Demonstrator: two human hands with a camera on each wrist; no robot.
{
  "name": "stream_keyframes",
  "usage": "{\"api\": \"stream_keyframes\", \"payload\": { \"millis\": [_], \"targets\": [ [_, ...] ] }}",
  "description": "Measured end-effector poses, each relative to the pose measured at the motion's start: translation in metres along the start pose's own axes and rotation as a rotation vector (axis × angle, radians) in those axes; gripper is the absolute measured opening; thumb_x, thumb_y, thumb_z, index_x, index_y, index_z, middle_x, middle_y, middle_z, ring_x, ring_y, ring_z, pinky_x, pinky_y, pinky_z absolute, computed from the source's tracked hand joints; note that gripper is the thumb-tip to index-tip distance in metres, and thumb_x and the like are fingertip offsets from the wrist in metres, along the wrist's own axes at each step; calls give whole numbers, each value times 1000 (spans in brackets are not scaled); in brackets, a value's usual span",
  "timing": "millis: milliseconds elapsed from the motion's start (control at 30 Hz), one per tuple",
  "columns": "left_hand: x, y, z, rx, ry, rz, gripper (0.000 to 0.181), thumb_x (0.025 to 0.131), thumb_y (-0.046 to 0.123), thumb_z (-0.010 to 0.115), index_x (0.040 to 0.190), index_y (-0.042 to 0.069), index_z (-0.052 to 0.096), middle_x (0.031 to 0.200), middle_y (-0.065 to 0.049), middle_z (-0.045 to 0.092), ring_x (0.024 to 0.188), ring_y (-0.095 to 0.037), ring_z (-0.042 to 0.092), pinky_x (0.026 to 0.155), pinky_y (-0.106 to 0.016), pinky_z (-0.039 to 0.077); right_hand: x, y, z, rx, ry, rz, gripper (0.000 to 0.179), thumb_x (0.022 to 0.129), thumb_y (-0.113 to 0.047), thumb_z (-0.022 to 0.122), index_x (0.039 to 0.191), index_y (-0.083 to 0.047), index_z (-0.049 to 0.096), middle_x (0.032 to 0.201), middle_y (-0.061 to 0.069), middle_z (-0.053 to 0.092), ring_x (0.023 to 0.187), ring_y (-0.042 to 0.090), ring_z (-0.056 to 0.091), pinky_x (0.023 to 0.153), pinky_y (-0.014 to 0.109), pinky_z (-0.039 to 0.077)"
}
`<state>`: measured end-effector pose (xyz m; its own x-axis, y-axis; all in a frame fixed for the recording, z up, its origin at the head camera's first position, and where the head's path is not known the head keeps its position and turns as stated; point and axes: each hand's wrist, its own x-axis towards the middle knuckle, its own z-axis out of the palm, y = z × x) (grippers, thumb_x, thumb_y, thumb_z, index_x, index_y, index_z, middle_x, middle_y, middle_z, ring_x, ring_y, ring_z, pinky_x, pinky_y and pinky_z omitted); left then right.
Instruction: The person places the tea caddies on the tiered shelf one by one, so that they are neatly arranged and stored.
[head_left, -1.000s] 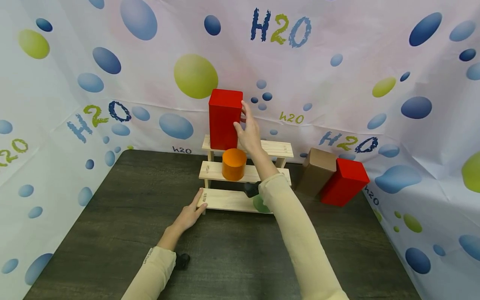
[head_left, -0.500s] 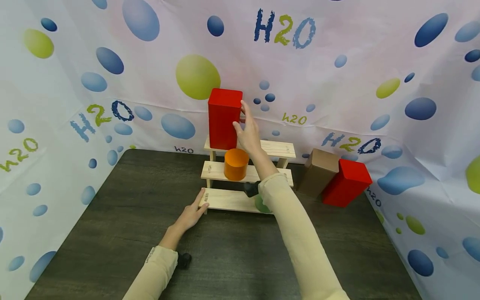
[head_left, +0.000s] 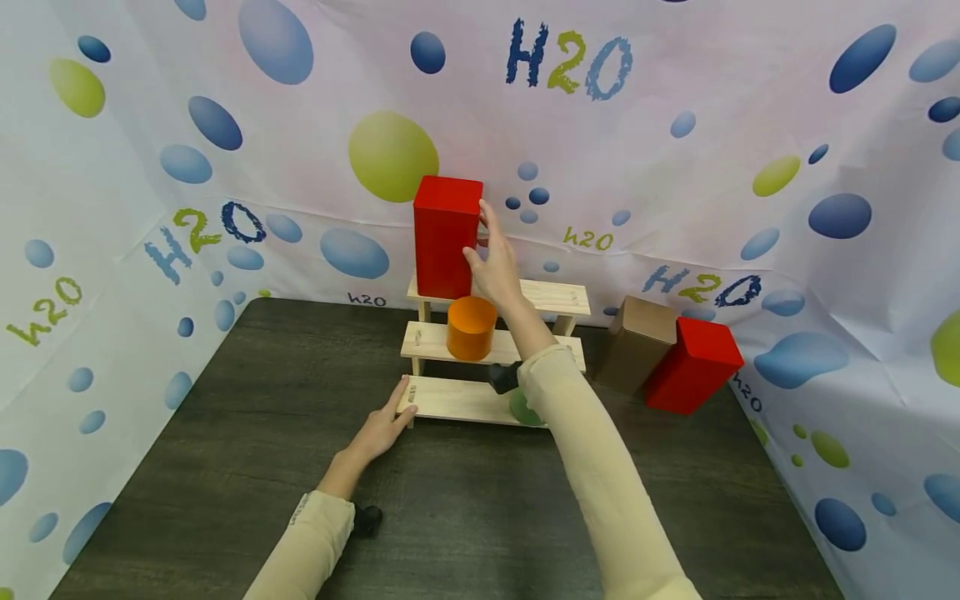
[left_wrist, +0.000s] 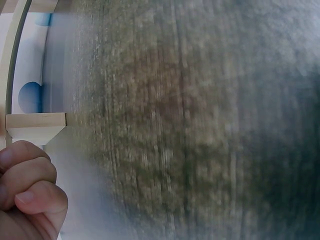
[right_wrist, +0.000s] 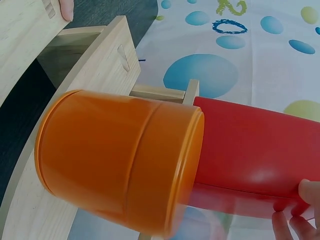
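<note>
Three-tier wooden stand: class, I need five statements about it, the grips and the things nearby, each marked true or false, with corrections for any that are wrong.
1. The right grip touches the tall red box. True.
2. The left grip is at the right end of the bottom tier. False: it is at the left end.
3. The orange cylinder is on the middle tier. True.
4. The brown box is left of the wooden stand. False: it is to the right.
5. The other red box is right of the brown box. True.

txt: lg "H2O" (head_left: 567, 62), rpt'd | sm "h2o" (head_left: 588, 238), rpt'd | both on bkdrp (head_left: 645, 167) | L sleeve (head_left: 313, 533) print illeg.
</note>
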<state>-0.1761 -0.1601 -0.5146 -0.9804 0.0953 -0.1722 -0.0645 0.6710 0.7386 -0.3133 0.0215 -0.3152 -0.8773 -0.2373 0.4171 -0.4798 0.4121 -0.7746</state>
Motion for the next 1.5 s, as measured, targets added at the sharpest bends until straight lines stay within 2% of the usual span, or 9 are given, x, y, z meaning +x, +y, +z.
{"api": "stream_keyframes", "payload": {
  "millis": [267, 533, 667, 867, 967, 1067, 1200, 1300, 1500],
  "targets": [
    [0, 2, 1, 14, 0, 14, 64, 98, 38, 38, 148, 14, 5, 140, -28, 31, 110, -51, 47, 89, -58, 36, -4, 6, -14, 96, -50, 36, 69, 91, -8, 55, 147, -21, 16, 145, 7, 33, 114, 26, 48, 90, 36, 44],
    [-1, 2, 0, 11, 2, 11, 64, 98, 39, 37, 148, 14, 5, 142, -27, 29, 112, -52, 44, 90, -59, 35, -10, 14, -27, 161, -44, -25, 67, 90, -8, 56, 146, -12, 20, 142, 15, 35, 115, 34, 47, 92, 43, 42],
    [0, 0, 0, 12, 2, 7, 64, 98, 39, 37, 148, 14, 5, 142, -28, 29, 111, -52, 45, 89, -59, 35, -16, 18, -35, 170, -30, -36, 64, 90, -8, 56, 145, -10, 23, 141, 18, 36, 114, 37, 47, 91, 46, 42],
    [1, 0, 0, 15, -1, 16, 65, 98, 38, 37, 148, 13, 4, 141, -29, 30, 109, -52, 46, 88, -58, 37, -25, 26, -48, 162, -4, -38, 60, 90, -9, 57, 143, -6, 28, 138, 19, 39, 110, 34, 50, 85, 43, 47],
    [1, 0, 0, 19, -3, 15, 64, 98, 38, 37, 148, 13, 4, 140, -29, 30, 109, -52, 47, 87, -59, 37, -34, 18, -58, 168, -2, -16, 58, 90, -7, 56, 142, -3, 28, 137, 22, 39, 111, 35, 49, 86, 46, 45],
    [1, -1, 1, 22, -7, 15, 65, 98, 40, 36, 148, 14, 4, 141, -29, 29, 109, -53, 46, 88, -59, 36, -40, 21, -65, 155, 4, 13, 58, 91, -9, 56, 142, -4, 29, 138, 19, 39, 112, 34, 48, 87, 45, 44],
    [0, -1, 1, 16, -10, 14, 66, 98, 43, 35, 148, 14, 4, 142, -28, 27, 111, -53, 44, 90, -60, 34, -41, 41, -69, 124, 29, 23, 58, 91, -15, 57, 142, -8, 30, 138, 13, 41, 113, 30, 48, 87, 44, 44],
    [0, -1, 1, 12, -11, 12, 66, 98, 42, 35, 148, 14, 4, 143, -27, 26, 113, -53, 42, 91, -60, 33, -44, 45, -75, 127, 44, 28, 57, 91, -16, 57, 142, -7, 31, 138, 13, 41, 113, 29, 48, 87, 44, 43],
    [-1, 1, 0, 13, -7, 9, 66, 98, 41, 36, 148, 12, 4, 142, -28, 27, 113, -54, 42, 90, -60, 34, -59, 32, -88, 176, 64, 53, 54, 92, -8, 53, 140, 2, 30, 138, 22, 38, 114, 36, 46, 88, 43, 42]
  ]
}}
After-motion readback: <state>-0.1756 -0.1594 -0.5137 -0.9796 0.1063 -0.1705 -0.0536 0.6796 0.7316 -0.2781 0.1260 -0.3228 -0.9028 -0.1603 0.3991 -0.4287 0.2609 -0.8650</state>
